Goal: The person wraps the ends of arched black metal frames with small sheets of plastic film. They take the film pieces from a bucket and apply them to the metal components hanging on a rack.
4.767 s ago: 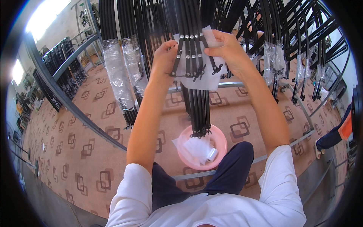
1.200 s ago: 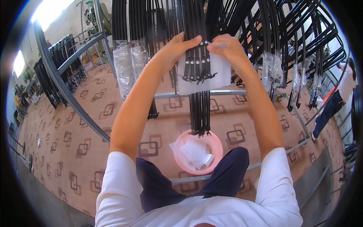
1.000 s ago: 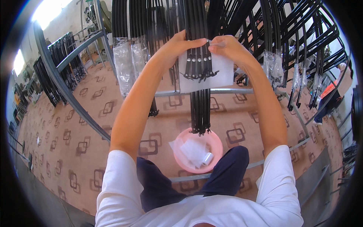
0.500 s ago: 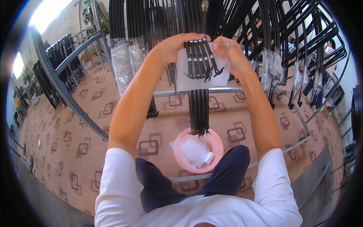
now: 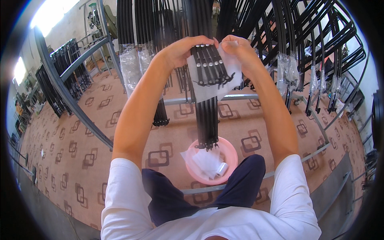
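Observation:
A row of several flat black strips with silver rivets, ending in small black hooked tips, hangs in front of me. Behind them lies a thin, translucent white sheet. My left hand is closed round the upper left of the strips and the sheet's edge, its fingers reaching along the top. At the right, my right hand pinches the sheet's upper right part between thumb and fingers. A longer bundle of black rods hangs down below the sheet; its upper part is hidden behind the sheet and strips.
Between my knees on the patterned floor stands a pink basin with white sheets and a clear roll. A grey metal rack bar crosses ahead. Black rods with plastic-wrapped ends hang left; black frames crowd the right.
The sheet has bent round the strips, its right part creased and drawn up by my right hand. The strips and lower bundle have shifted slightly left.

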Demonstrator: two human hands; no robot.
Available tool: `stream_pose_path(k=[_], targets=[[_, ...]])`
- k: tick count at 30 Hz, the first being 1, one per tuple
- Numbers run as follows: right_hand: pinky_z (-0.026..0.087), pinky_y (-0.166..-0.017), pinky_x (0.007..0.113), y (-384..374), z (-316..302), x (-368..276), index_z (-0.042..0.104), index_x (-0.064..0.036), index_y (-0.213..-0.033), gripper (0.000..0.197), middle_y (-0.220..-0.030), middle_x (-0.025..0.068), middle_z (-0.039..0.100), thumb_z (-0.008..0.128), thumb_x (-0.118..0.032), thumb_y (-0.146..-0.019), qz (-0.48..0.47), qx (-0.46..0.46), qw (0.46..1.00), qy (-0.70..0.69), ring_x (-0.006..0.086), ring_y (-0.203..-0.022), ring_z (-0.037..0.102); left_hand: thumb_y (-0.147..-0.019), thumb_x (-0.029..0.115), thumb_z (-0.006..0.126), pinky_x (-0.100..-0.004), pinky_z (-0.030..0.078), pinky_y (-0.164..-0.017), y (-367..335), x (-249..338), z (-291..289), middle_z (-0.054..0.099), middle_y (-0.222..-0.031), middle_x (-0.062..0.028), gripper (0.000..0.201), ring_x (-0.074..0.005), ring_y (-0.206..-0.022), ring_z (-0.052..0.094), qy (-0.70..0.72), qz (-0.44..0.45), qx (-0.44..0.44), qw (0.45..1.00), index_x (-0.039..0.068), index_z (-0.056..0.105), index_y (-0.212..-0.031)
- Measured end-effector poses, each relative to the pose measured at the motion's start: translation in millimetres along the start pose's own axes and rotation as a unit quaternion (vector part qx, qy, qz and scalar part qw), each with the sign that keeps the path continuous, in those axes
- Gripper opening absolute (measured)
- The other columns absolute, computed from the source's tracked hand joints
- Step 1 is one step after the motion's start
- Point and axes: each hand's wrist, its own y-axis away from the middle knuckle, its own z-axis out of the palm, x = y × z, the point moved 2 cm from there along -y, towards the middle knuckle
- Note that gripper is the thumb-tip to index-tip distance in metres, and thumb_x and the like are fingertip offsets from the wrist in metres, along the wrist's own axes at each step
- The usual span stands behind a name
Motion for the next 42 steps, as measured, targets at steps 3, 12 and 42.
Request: stream_pose_path(k=[3, 12, 42], targets=[[0.039, -0.058, 0.022, 0, 3, 5, 0.053, -0.0051, -0.077, 0.014, -0.069, -0.0003, 0.051, 0.057, -0.018, -0.075, -0.024, 0.022, 0.999, 0.003, 0.0074, -0.063, 0.048, -0.079, 0.024, 0.053, -0.0218, 0.049, -0.055, -1, 1, 0, 0.058, -0.072, -0.0003, 0.019, -0.0071, -0.059, 0.056, -0.006, 0.015, -0.037, 0.999, 0.007, 0.058, -0.085], [0.042, -0.063, 0.023, 17, 24, -1, 0.056, -0.0056, -0.083, 0.016, -0.076, 0.0012, 0.058, 0.065, -0.011, -0.07, 0.042, 0.012, 0.999, 0.012, 0.0088, -0.069, 0.054, -0.086, 0.032, 0.046, -0.0219, 0.046, -0.058, 49, -17, 15, 0.057, -0.074, 0.0002, 0.028, -0.009, -0.067, 0.056, 0.068, 0.032, 0.194, 0.978, 0.007, 0.056, -0.092], [0.043, -0.057, 0.022, 7, 32, -12, 0.06, -0.0011, -0.081, 0.024, -0.074, 0.0066, 0.06, 0.068, -0.019, -0.067, 0.037, 0.065, 0.988, 0.133, 0.011, -0.063, 0.056, -0.08, 0.022, 0.058, -0.0213, 0.039, -0.06, 51, -43, -7, 0.054, -0.075, -0.0034, 0.024, -0.008, -0.068, 0.048, -0.068, 0.151, 0.273, 0.948, -0.001, 0.051, -0.082]])
